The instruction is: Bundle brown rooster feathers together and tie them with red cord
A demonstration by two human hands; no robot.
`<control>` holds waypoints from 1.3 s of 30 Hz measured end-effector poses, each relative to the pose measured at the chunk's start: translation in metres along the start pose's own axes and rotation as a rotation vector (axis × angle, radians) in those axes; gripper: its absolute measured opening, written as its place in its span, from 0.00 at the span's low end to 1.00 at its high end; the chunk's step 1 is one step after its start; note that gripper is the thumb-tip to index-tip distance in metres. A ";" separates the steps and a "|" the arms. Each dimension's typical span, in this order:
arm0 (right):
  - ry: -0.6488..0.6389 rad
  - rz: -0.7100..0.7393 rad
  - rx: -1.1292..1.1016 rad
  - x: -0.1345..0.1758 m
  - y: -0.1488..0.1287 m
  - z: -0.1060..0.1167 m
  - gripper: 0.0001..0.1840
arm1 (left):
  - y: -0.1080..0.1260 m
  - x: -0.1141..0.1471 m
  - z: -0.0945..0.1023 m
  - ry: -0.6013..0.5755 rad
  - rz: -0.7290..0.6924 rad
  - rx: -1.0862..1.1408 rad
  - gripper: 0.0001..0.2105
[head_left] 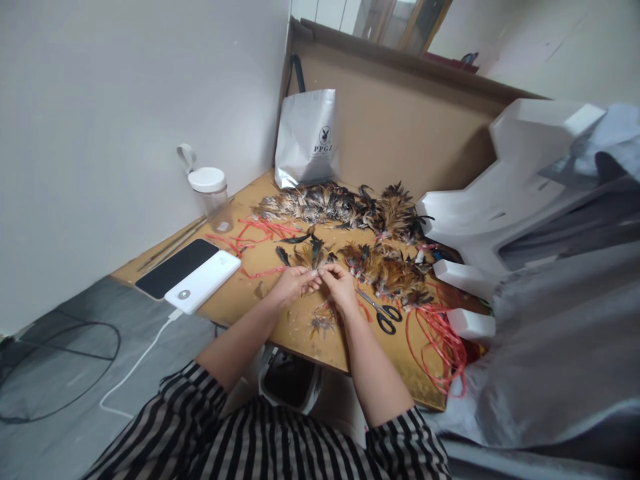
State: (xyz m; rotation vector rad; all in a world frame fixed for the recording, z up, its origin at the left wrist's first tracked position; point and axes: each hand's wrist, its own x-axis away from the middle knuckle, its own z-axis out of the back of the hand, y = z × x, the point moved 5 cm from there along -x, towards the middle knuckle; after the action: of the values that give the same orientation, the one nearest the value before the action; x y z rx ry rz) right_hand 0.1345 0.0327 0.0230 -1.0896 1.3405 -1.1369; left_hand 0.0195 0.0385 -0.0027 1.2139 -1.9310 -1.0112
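1 loose feather bunch [303,256]; golden-brown plumes mixed with near-black ones; fanned unevenly, dark tips splayed left and away from you; centred before you at the worktop [303,328], apart from the larger heaps; near end hidden from you, its fastening unseen.

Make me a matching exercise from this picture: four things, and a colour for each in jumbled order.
Things
1. feathers
2. scissors
3. upright bag
4. power bank

Colours
A. silver
B. white
C. mixed brown and black
D. black-handled

Right pairs: 1-C, 2-D, 3-A, 4-B
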 end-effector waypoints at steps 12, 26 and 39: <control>-0.092 -0.128 -0.257 -0.002 0.008 0.002 0.10 | -0.004 0.001 0.001 -0.070 0.052 0.025 0.10; -0.076 -0.194 -0.242 -0.001 0.013 -0.001 0.12 | -0.007 0.001 0.002 -0.128 0.115 0.104 0.08; 0.056 -0.070 -0.070 -0.005 0.014 0.007 0.11 | 0.003 -0.002 0.001 0.084 -0.060 -0.268 0.14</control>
State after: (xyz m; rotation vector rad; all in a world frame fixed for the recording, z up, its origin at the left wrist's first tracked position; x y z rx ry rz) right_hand 0.1414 0.0397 0.0095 -1.1710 1.4046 -1.1868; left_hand 0.0181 0.0413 -0.0004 1.1464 -1.6429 -1.1875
